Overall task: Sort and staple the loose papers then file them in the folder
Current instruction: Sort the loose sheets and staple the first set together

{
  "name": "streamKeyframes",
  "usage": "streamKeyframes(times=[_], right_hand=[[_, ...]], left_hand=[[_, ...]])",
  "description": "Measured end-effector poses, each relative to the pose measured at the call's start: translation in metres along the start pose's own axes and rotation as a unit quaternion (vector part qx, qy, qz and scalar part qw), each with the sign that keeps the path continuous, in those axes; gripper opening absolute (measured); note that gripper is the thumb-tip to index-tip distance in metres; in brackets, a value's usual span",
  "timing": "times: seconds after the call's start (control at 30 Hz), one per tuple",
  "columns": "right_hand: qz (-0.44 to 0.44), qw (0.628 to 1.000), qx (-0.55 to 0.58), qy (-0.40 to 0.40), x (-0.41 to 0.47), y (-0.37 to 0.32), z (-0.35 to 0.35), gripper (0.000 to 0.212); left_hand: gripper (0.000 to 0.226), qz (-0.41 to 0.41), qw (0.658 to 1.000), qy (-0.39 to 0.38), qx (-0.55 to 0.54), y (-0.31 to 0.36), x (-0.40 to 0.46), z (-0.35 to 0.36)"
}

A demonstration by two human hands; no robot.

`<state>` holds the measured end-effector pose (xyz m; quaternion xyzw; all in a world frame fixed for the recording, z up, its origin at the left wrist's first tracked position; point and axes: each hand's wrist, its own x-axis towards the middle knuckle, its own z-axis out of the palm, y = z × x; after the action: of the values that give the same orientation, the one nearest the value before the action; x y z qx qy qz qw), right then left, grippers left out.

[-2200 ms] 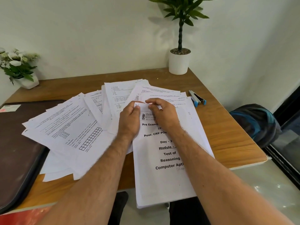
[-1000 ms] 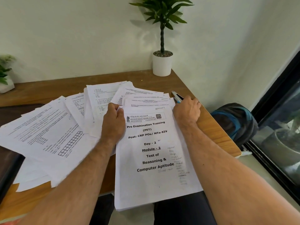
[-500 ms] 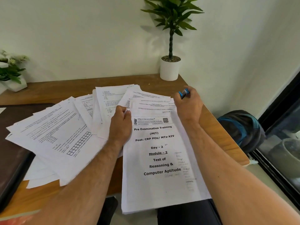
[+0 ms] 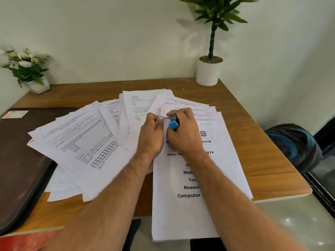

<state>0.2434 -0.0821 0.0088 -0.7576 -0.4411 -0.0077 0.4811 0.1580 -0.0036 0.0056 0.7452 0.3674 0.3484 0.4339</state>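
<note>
The sorted stack [image 4: 190, 205] lies at 6 o'clock on the counter [image 4: 253, 142], overhanging its edge. The left hand [image 4: 151, 136] pinches its top-left corner; the right hand [image 4: 183, 133] grasps the stapler [image 4: 173, 122] there. Thin sheets slide easily, so hold beside the staple.

Potted plant [image 4: 208, 71], flowers [image 4: 27, 69], backpack [image 4: 293, 144].
</note>
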Motion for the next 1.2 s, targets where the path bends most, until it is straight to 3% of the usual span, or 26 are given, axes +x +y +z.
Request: streamKeyframes(times=[0.33, 0.57, 0.73, 1.0, 1.2], right_hand=[[-0.023, 0.999, -0.007, -0.023, 0.003, 0.014, 0.015, 0.031], [-0.017, 0.999, -0.018, -0.042, 0.002, 0.011, 0.011, 0.025], [-0.011, 0.999, -0.019, -0.038, 0.003, 0.007, 0.011, 0.030], [0.012, 0.999, -0.024, -0.041, 0.004, 0.010, 0.011, 0.034], [0.026, 0.999, -0.011, -0.038, 0.005, 0.011, 0.013, 0.032]], left_hand=[[0.010, -0.011, 0.999, -0.012, -0.034, -0.016, 0.003, 0.003], [0.012, -0.084, 0.993, -0.022, -0.084, -0.013, 0.008, -0.005], [0.004, -0.060, 0.988, 0.024, -0.141, -0.020, -0.001, -0.012], [0.001, -0.038, 0.992, 0.033, -0.119, -0.022, -0.002, -0.007], [0.013, -0.050, 0.992, 0.022, -0.111, -0.023, -0.003, -0.011]])
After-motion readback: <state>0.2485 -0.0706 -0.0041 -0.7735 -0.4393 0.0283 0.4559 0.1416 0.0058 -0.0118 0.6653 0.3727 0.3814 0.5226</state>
